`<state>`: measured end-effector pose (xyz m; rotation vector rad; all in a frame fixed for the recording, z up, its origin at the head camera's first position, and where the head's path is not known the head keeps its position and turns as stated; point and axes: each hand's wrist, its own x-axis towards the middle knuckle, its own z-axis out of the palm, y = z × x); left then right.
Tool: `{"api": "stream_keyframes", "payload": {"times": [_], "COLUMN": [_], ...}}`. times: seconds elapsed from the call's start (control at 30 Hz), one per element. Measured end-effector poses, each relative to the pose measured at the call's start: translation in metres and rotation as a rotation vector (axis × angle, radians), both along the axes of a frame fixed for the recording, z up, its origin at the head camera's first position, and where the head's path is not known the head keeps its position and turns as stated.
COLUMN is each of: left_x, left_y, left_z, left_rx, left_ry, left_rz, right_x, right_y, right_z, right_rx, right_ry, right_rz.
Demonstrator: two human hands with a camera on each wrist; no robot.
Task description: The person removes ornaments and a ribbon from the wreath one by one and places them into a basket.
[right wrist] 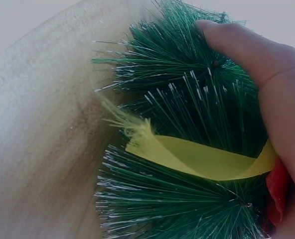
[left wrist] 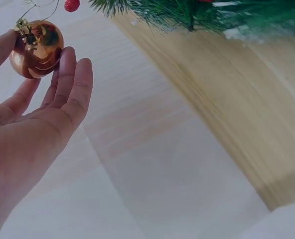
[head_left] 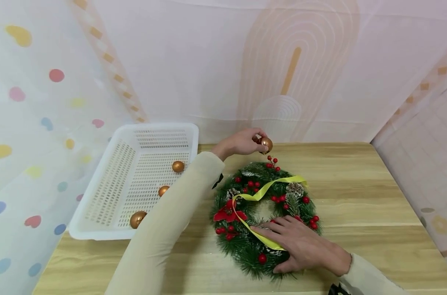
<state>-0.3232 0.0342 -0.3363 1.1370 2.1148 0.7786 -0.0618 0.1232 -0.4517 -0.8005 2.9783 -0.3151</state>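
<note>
My left hand (head_left: 242, 142) pinches a shiny copper-coloured Christmas bauble (head_left: 266, 144) between thumb and fingers, just beyond the far edge of the wreath. In the left wrist view the bauble (left wrist: 37, 50) shows a gold cap and a thin thread loop, near a red berry (left wrist: 72, 5). A green Christmas wreath (head_left: 238, 245) lies on the table with red berries, pine cones and a red flower (head_left: 229, 212). Across it runs a loose yellow ribbon (head_left: 260, 193). My right hand (head_left: 306, 243) rests spread on the wreath's near right side, over part of the ribbon.
To the left stands a white plastic basket (head_left: 94, 234) holding several copper-coloured baubles (head_left: 138, 220); my left arm passes over its right side. The wood-grain table (head_left: 371, 205) meets a patterned cloth backdrop (head_left: 208, 61) behind and at both sides.
</note>
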Motion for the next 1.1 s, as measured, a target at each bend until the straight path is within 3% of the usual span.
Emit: {"api": "stream_keyframes", "payload": {"times": [0.47, 1.1], "left_x": [-0.006, -0.021], "left_y": [-0.034, -0.087], "left_z": [0.014, 0.028], "left_rx": [0.026, 0.048], "left_ry": [0.059, 0.060], "left_rz": [-0.034, 0.021], "right_x": [-0.006, -0.018], "right_y": [0.011, 0.022], "right_z": [-0.003, -0.005], "right_rx": [0.004, 0.008], "right_ry": [0.005, 0.007], "right_rz": [-0.009, -0.023]}}
